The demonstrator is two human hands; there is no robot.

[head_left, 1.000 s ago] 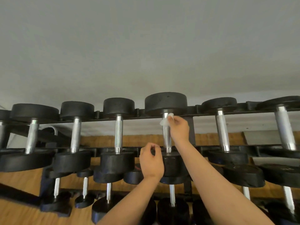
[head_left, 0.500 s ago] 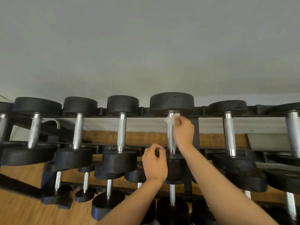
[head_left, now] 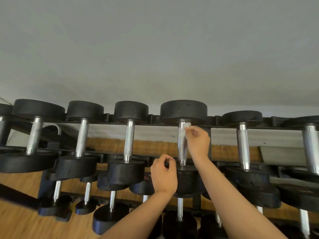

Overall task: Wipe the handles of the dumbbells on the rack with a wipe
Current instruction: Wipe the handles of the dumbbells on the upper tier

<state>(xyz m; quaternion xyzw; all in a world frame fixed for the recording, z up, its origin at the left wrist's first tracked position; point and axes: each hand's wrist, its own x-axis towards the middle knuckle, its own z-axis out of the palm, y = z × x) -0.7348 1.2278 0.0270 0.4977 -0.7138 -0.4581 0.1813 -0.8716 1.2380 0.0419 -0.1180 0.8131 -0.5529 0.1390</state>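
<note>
A long black rack holds a row of black-headed dumbbells with knurled steel handles. My right hand pinches a small white wipe against the top of the fourth dumbbell's handle, just under its far head. My left hand has its fingers and thumb curled on the rack's front rail, beside that dumbbell's near head. Part of the handle's right side is hidden behind my right hand.
Neighbouring handles stand to the left and right, with more further out. A lower tier carries smaller dumbbells. Wooden floor shows below the rack and a plain grey wall rises behind it.
The view has drifted so the rack sits a little further right. My right hand keeps the wipe near the top of the same handle; my left hand stays on the front rail.
</note>
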